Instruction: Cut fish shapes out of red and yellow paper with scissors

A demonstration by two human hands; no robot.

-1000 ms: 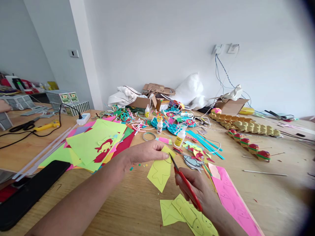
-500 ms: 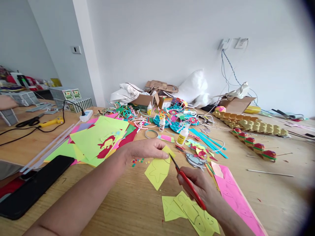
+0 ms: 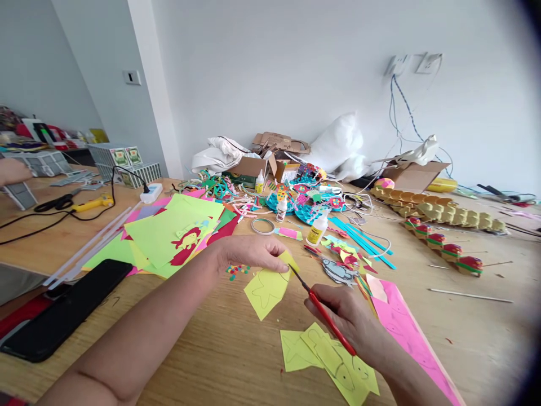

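Pinched in my left hand [image 3: 256, 251] is a piece of yellow paper [image 3: 265, 292] with a pencil outline that looks like a fish with a tail. My right hand [image 3: 344, 316] grips red-handled scissors [image 3: 327, 316]. Their blades meet the upper right edge of the paper, close to my left fingertips; how far the blades are parted is hard to see. Below, on the table, lie several yellow paper pieces [image 3: 300, 351] with fish drawn on them. A pink paper strip [image 3: 408, 327] with pencil drawings lies right of my right hand. A grey paper fish [image 3: 338, 270] rests just beyond it.
Stacked coloured paper [image 3: 156, 231] and a black phone [image 3: 63, 310] lie at left. Glue bottles [image 3: 316, 228], a tape roll [image 3: 262, 226] and blue strips [image 3: 359, 239] stand or lie ahead. Egg-carton caterpillars [image 3: 443, 245] line the right. Another person's hand [image 3: 12, 171] shows at far left.
The view has shifted slightly, so most things sit a little further right. The yellow paper in my left hand has turned a little, its lower tip moving left. Both hands keep their hold.
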